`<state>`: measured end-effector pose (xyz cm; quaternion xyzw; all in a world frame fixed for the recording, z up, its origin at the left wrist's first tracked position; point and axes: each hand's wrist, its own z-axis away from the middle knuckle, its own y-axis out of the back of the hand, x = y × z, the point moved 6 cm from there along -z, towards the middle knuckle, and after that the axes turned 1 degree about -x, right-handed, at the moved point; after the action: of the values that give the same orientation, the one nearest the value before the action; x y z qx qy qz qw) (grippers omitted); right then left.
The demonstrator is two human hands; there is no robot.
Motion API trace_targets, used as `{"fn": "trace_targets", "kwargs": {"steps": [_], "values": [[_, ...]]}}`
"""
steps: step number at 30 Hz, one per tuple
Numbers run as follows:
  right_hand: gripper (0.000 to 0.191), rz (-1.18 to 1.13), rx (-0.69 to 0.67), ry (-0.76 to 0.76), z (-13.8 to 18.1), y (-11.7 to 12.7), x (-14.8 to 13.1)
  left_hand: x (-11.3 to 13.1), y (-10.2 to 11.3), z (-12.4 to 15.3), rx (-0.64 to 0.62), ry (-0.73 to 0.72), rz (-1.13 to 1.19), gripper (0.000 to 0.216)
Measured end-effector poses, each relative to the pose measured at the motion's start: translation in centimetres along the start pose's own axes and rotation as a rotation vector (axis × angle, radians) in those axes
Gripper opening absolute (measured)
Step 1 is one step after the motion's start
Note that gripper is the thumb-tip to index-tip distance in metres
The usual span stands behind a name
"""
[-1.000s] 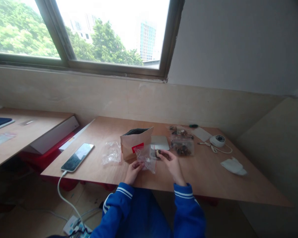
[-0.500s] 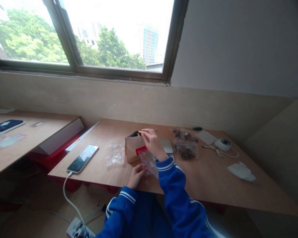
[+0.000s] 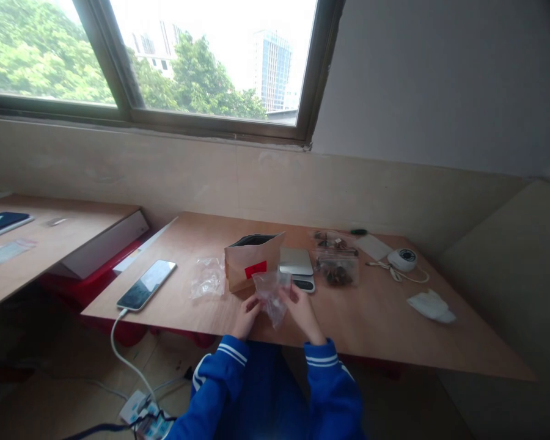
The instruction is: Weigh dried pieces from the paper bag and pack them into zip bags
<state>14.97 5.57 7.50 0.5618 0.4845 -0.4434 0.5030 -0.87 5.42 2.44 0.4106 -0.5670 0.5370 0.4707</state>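
My left hand (image 3: 249, 316) and my right hand (image 3: 301, 307) both pinch a small clear plastic bag (image 3: 270, 293) just above the near edge of the wooden table (image 3: 385, 330). The bag looks limp and I cannot tell what is inside. Right behind it stands an open brown paper bag (image 3: 252, 260) with a red label. A small silver scale (image 3: 296, 264) sits beside the paper bag on the right. Both sleeves are blue with white stripes.
Clear bags of dark brown pieces (image 3: 337, 269) lie right of the scale. A crumpled empty clear bag (image 3: 207, 278) and a charging phone (image 3: 146, 285) lie to the left. A white round device (image 3: 402, 259) with cable and a white cloth (image 3: 431, 306) are at right. Another table (image 3: 50, 244) stands left.
My right hand reached to the mouth of the paper bag half a second ago, then came back down to the clear bag. My left hand stayed on the clear bag.
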Motion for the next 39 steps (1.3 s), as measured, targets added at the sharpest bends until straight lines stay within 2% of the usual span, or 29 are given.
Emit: {"fn": "trace_targets", "kwargs": {"steps": [4,9,11,13,14,18,21,24,26,29,32,35,37,39], "values": [[0.039,-0.058,0.193,0.004,0.0,1.9,-0.4,0.0,-1.1,1.2,-0.008,0.064,-0.03,0.038],[0.044,-0.098,0.257,-0.016,0.8,2.7,-0.5,1.3,-1.5,3.0,-0.152,0.103,-0.144,0.036],[0.046,-0.065,0.297,-0.019,1.2,2.7,-0.6,1.8,-1.3,3.5,-0.224,0.139,-0.175,0.038],[0.049,0.003,0.337,-0.007,1.5,2.5,-0.9,2.5,-1.0,3.7,-0.246,0.149,-0.199,0.039],[0.049,0.043,0.344,0.007,1.5,2.2,-1.2,2.9,-0.8,3.7,-0.214,0.138,-0.211,0.039],[0.046,0.159,0.285,0.062,1.9,0.1,-2.1,4.5,-0.1,3.5,0.063,0.014,-0.271,0.039],[0.046,0.207,0.225,0.083,2.5,-2.0,-2.0,5.0,0.1,3.5,0.227,-0.053,-0.264,0.04],[0.048,0.313,0.174,0.066,3.2,-4.1,-1.4,5.2,1.2,3.7,0.398,-0.089,-0.273,0.043],[0.048,0.37,0.152,0.047,3.6,-5.1,-1.1,5.5,2.1,3.6,0.431,-0.111,-0.323,0.044],[0.046,0.359,0.109,0.064,3.7,-5.4,-1.1,6.1,4.1,3.5,0.407,-0.095,-0.425,0.045],[0.049,0.332,0.155,0.034,3.0,-2.6,-0.2,7.1,8.3,3.9,0.499,-0.082,-0.546,0.048],[0.044,0.456,0.334,0.036,1.4,3.1,1.2,8.4,13.8,3.6,0.658,-0.057,-0.627,0.048],[0.037,0.592,0.46,0.144,-0.1,7.1,1.6,9.4,17.0,2.2,0.705,-0.081,-0.658,0.049],[0.035,0.741,0.512,0.227,-2.2,10.3,2.0,10.4,18.9,-0.3,0.681,-0.122,-0.737,0.048]]}}
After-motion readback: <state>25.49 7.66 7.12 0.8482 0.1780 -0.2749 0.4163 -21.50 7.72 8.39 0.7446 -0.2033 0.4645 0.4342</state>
